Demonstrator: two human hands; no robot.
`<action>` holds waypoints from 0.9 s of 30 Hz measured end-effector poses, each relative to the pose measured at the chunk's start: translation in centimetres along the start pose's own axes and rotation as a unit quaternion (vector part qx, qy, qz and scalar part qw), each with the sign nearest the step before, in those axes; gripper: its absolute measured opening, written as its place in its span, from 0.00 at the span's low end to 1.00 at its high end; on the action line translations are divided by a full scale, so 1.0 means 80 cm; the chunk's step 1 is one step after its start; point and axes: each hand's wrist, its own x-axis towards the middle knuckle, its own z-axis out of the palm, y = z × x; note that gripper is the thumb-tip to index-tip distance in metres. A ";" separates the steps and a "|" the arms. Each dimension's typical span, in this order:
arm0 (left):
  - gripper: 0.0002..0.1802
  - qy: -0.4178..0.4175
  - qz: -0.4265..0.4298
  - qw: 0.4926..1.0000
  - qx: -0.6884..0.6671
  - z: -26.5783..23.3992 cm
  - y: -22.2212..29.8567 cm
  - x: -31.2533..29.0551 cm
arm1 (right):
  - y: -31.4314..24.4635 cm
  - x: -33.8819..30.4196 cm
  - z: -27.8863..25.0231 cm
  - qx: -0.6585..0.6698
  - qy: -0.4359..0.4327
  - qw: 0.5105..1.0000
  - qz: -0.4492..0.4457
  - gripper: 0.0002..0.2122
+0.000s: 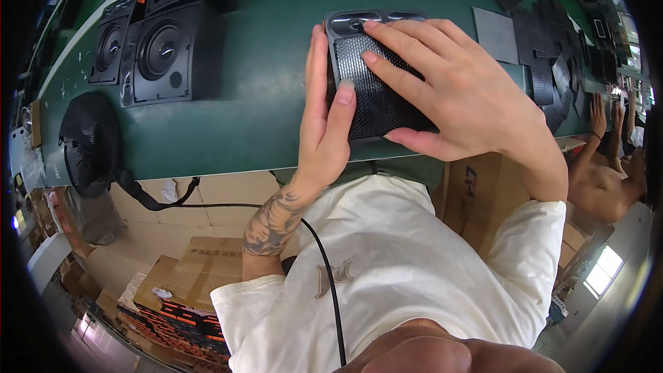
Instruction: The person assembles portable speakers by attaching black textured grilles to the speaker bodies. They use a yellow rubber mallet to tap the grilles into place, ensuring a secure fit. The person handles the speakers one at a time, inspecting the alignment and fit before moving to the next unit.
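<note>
Two-handed, holds a black speaker [376, 116] on the green table [269, 62] — glossy mesh [356, 62], oval recesses [344, 24] beyond — clasping its left edge narrowly with left hand [324, 124], spreading right hand [456, 86] wide across mesh.

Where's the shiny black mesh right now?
In the head view, the black mesh is above the middle, on a speaker box, left hand at its left edge, right hand partly over it.
</note>
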 end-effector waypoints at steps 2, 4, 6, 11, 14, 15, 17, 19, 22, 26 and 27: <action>0.38 -0.003 -0.003 1.000 -0.005 0.001 -0.001 -0.002 | -0.003 -0.002 0.000 0.000 -0.006 1.000 0.006 0.38; 0.38 -0.002 -0.002 1.000 -0.008 -0.001 -0.002 -0.003 | -0.004 0.000 -0.001 0.005 -0.014 1.000 -0.001 0.39; 0.39 -0.021 0.005 0.999 -0.029 -0.008 -0.008 -0.004 | -0.004 0.001 -0.004 0.011 -0.023 1.000 -0.010 0.39; 0.38 -0.054 0.025 0.997 0.046 -0.027 -0.022 -0.004 | -0.003 0.001 0.000 0.014 -0.023 1.000 -0.003 0.39; 0.38 -0.065 0.014 0.996 0.058 -0.028 -0.017 -0.004 | 0.001 0.001 0.004 0.017 -0.016 1.000 -0.010 0.39; 0.38 -0.066 0.012 0.996 0.058 -0.029 -0.016 -0.003 | 0.002 0.002 0.005 0.019 -0.015 1.000 -0.011 0.39; 0.39 -0.068 0.008 0.996 0.057 -0.029 -0.014 -0.003 | 0.001 0.001 0.006 0.024 -0.014 1.000 -0.008 0.39; 0.38 -0.066 0.002 0.996 0.061 -0.029 -0.014 -0.003 | 0.001 0.000 0.007 0.027 -0.018 0.999 -0.002 0.39; 0.37 -0.038 -0.025 0.996 -0.080 -0.020 -0.004 0.004 | 0.003 0.000 0.006 0.027 -0.023 0.999 0.001 0.39; 0.33 0.041 -0.029 0.994 -0.095 -0.027 -0.011 0.023 | 0.004 -0.001 0.006 0.022 -0.028 0.999 0.006 0.39; 0.32 0.058 -0.030 0.995 -0.079 -0.028 -0.013 0.029 | 0.004 0.000 0.007 0.022 -0.027 0.999 0.002 0.39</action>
